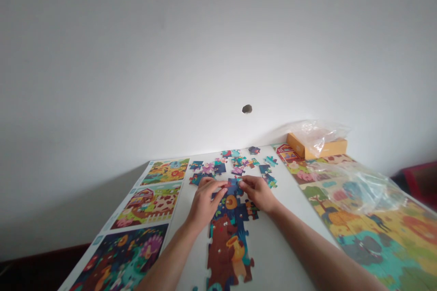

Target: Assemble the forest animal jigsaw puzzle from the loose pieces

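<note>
Now touching a blue piece (pixel 233 186) at the far end of the bear puzzle (pixel 219 259) on the desk (pixel 273 257), with left fingers (pixel 215 185) slightly parted and right fingers (pixel 247 179) bunched; cannot tell whether gripping.

Head view, forward and down

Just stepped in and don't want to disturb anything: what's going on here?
A person is working with bare hands on a partly joined jigsaw showing a brown bear. The left hand and right hand are at its far end, on either side of a blue piece. More pieces lie scattered beyond the hands, so it looks unfinished.
</note>
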A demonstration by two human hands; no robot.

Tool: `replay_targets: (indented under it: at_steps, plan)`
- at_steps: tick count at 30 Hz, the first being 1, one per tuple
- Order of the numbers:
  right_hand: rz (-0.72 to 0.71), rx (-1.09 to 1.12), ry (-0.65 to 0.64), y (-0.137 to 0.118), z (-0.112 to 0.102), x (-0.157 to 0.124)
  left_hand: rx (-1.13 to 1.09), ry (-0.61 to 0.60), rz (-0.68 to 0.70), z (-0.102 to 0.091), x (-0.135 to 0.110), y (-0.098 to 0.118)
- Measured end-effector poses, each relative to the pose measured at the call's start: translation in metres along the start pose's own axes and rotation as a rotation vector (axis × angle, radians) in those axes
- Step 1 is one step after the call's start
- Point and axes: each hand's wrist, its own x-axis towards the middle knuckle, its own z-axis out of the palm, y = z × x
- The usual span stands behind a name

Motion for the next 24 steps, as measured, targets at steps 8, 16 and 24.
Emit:
replay_targets:
  at_steps: [8,16,24]
  plan:
    - [0.009,0.035,0.011,0.0007,0.0006,0.0003,0.036,0.027,0.031,0.0008,0.0004,-0.0023]
    - [0.049,0.088,0.061,0.0031,0.0027,0.0012,0.021,0.033,0.041,0.0013,-0.0009,-0.0034]
    - [0.061,0.007,0.069,0.0040,0.0029,0.0018,0.019,0.022,0.052,0.0022,-0.0008,-0.0051]
